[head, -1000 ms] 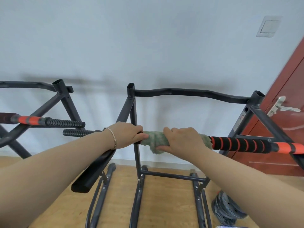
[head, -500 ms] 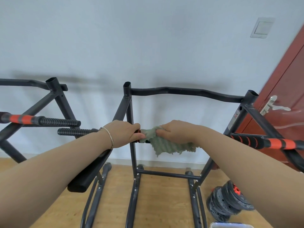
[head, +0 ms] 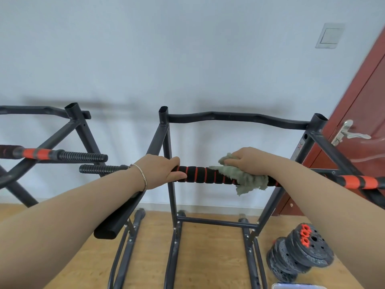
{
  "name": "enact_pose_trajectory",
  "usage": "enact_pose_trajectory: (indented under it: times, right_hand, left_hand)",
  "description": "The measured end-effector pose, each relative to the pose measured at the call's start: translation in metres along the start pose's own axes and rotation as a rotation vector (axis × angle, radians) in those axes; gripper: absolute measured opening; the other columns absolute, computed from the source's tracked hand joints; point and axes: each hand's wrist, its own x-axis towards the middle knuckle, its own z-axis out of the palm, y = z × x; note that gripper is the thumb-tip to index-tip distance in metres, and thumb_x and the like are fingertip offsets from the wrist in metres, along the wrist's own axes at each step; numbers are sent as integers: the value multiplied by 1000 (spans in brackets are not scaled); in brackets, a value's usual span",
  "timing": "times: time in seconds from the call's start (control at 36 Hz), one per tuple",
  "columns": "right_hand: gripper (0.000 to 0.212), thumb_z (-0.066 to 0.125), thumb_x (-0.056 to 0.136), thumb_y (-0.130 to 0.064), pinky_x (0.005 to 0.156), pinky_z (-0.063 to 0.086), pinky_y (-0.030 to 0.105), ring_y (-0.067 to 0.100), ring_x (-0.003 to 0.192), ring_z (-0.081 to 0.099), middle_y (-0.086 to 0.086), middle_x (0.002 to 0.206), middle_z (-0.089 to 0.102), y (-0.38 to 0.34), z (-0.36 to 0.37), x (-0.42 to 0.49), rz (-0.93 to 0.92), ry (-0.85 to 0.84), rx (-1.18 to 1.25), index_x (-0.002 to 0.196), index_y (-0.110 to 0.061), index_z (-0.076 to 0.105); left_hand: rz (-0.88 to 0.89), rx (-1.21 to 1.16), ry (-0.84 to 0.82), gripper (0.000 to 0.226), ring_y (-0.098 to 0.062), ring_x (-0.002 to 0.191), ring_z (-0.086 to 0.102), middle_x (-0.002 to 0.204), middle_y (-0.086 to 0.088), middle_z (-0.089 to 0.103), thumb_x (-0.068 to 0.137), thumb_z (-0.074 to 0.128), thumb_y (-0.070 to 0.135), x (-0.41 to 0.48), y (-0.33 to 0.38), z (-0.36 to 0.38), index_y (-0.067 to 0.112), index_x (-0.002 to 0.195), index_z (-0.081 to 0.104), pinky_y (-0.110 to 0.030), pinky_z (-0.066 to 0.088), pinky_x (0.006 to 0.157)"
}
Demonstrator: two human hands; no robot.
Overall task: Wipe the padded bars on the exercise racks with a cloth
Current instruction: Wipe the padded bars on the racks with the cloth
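A black padded bar [head: 200, 175] with red rings runs across the middle of the dark metal exercise rack [head: 235, 119]. My left hand [head: 161, 171] grips the bar at its left end, by the rack's upright. My right hand [head: 248, 161] holds a crumpled grey-green cloth [head: 245, 180] and presses it onto the bar further right; the cloth drapes over the padding and hangs below it. Beyond my right forearm the bar shows an orange section [head: 362, 182].
A second rack [head: 75, 119] stands at left with an orange-and-black bar [head: 54, 154]. Black weight plates [head: 300, 255] are stacked on the wooden floor at right. A red-brown door [head: 366, 113] with a metal handle [head: 350, 133] is at far right. A white wall stands behind.
My right hand slid the cloth rightward along the bar, away from my left hand, uncovering the black and red padding between them. My left hand has stayed on the bar's left end.
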Motion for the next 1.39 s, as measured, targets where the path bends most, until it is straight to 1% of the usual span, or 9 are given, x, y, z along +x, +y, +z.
enact_pose_trajectory:
  times: [0.28,0.39,0.53,0.69,0.86,1.06,1.11,1.25,1.39]
  right_hand:
    - [31,34,101,-56,69,44,23,3,69,61,-16,74,62,-16,9,-38,-312,341,50,94,-37,58]
    - [49,22,97,-69,71,48,30,8,75,59,-17,88,61,-39,28,-34,-283,191,-282,123,-38,50]
    - [59,15,97,-71,57,44,30,12,57,54,-7,69,57,-33,43,-22,-212,289,-561,96,-22,48]
    - [38,19,107,-46,71,54,37,18,73,59,-2,77,59,-43,30,-6,-150,109,-378,110,-25,51]
    - [51,32,102,-52,86,57,42,23,69,67,7,80,72,-47,15,7,146,-163,128,94,-13,64]
    - [34,31,106,-47,73,46,29,15,86,63,2,97,65,-20,1,-13,78,408,358,111,-22,54]
    - [28,35,107,-44,69,47,24,9,83,63,-4,97,63,-12,-1,-37,-43,292,394,134,-38,40]
    - [55,46,96,-65,111,35,29,-1,129,40,-27,145,39,-3,9,-73,-200,-10,-84,148,-54,31]
    - [59,37,89,-77,73,52,30,11,78,59,-12,93,59,-30,39,-60,-92,291,-358,120,-27,45]
  left_hand:
    - [15,-249,-79,43,-19,69,56,74,0,58,101,18,57,7,6,-13,25,88,44,-34,49,72]
    - [-78,-448,-166,76,-21,63,60,68,-4,62,98,9,64,21,25,-19,12,79,60,-33,49,75]
    - [-96,-333,-192,66,-22,60,64,71,-9,68,102,12,57,25,29,-15,12,96,60,-39,56,78]
    - [114,-93,-111,38,-27,71,62,71,-3,51,105,32,31,27,27,-13,43,80,6,-43,57,74]
    - [137,30,-34,27,-23,71,60,73,1,47,101,45,26,21,27,-5,34,96,20,-39,58,69]
    - [141,182,39,39,-18,64,57,70,5,39,94,57,26,20,28,-5,29,105,20,-35,57,58]
    - [140,199,61,31,-17,67,56,74,4,44,95,54,28,21,28,-7,29,105,25,-33,56,59]
    - [146,81,96,17,-20,71,53,78,1,49,99,45,23,31,32,-14,24,96,28,-36,56,65]
    - [108,18,-114,38,-16,60,58,71,1,55,97,51,23,42,37,-10,24,120,21,-38,60,68]
